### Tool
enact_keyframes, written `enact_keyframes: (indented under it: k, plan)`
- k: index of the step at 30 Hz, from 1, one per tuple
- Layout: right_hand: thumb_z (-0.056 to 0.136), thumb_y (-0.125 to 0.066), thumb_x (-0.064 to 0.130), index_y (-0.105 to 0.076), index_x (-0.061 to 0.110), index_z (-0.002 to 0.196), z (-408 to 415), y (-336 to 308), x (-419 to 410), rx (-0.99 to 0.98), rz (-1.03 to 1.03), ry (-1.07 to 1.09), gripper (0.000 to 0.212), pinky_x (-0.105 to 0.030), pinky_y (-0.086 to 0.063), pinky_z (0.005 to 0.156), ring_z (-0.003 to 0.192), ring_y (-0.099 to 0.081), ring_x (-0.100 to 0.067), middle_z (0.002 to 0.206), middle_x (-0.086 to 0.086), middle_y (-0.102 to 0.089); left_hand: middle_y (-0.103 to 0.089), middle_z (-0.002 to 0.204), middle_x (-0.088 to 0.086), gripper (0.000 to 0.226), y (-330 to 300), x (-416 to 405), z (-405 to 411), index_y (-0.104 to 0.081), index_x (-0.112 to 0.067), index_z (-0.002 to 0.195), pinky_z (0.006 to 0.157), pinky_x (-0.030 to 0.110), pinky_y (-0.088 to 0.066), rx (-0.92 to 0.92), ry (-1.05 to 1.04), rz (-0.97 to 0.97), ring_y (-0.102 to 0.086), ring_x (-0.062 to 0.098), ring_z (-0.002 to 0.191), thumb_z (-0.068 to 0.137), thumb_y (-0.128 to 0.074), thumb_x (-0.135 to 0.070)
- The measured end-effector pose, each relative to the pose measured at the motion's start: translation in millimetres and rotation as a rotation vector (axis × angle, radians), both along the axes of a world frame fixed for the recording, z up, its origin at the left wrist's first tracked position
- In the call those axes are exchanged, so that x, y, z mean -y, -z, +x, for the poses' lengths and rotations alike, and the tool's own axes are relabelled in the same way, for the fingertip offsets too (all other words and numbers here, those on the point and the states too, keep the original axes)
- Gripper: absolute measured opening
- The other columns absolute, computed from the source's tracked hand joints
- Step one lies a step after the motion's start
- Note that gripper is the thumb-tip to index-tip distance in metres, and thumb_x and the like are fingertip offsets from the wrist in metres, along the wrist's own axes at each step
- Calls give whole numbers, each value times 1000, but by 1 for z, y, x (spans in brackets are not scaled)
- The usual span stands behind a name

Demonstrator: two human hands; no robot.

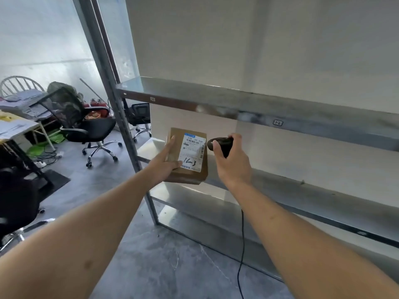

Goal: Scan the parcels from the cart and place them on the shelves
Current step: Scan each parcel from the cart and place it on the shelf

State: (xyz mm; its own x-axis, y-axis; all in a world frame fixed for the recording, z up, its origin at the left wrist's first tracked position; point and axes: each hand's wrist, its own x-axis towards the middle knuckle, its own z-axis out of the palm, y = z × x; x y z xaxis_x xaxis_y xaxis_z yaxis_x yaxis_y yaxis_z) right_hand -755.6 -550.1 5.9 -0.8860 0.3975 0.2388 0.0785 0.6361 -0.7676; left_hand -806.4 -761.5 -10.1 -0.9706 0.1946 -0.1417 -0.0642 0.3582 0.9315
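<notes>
A small brown cardboard parcel (176, 147) with a white shipping label (192, 153), handwritten in black, is held upright at the left end of the middle metal shelf (302, 190). My left hand (165, 161) holds it from the left and below, thumb on the label's lower corner. Just right of the parcel, my right hand (233, 162) grips a black corded barcode scanner (221, 144), its head pointing at the label. The scanner's cable (242, 244) hangs down to the floor. No cart is in view.
The metal rack has an upper shelf (248, 104) and a lower shelf (216, 229), both bare, with a grey upright post (121, 117) at its left. Left of it stand black office chairs (86, 124) and a cluttered desk (19, 124).
</notes>
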Motion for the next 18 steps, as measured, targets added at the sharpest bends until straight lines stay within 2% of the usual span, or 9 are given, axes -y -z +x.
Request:
enact_keyframes:
  k: [2,6,9,11,13,18]
  plan:
    - [106,-48,57,-36,30,144,-20,6,6,19,0,-34,48,-47,-59,88,107,-68,-27,122,-2,-69,-52,146,-6,88,5,4,-14,-15,-44,166,66,10,-53,3,-24,4,-60,1,101,104,-61,-2]
    - [106,-50,57,-36,31,144,-58,18,22,45,10,-75,49,-48,-61,91,110,-70,-26,125,-1,-69,-52,145,-7,87,15,16,-41,-15,-43,166,64,10,-53,7,-63,16,-63,1,99,104,-61,-3]
    - [106,-51,57,-36,30,143,-86,26,38,70,19,-105,48,-42,-62,84,108,-71,-24,126,-1,-70,-54,148,-6,89,26,33,-63,-15,-51,164,73,14,-57,38,-79,5,-64,8,111,103,-64,-8]
    - [106,-50,57,-37,29,143,-104,32,51,86,30,-116,48,-33,-56,74,107,-71,-24,126,0,-70,-54,150,-6,91,32,46,-79,-15,-57,162,89,25,-60,63,-91,8,-65,14,118,102,-66,-9]
    - [106,-49,58,-37,29,143,-124,38,65,98,42,-115,49,-32,-53,72,107,-71,-24,124,0,-70,-53,152,-6,93,40,61,-99,-16,-60,160,101,39,-58,80,-102,7,-64,19,122,101,-67,-9]
    - [105,-49,59,-36,30,141,-180,58,111,133,29,-79,48,-42,-61,82,104,-71,-26,122,-3,-71,-54,149,-5,93,62,106,-158,-14,-59,160,95,36,-61,135,-67,-2,-67,18,116,102,-65,-8]
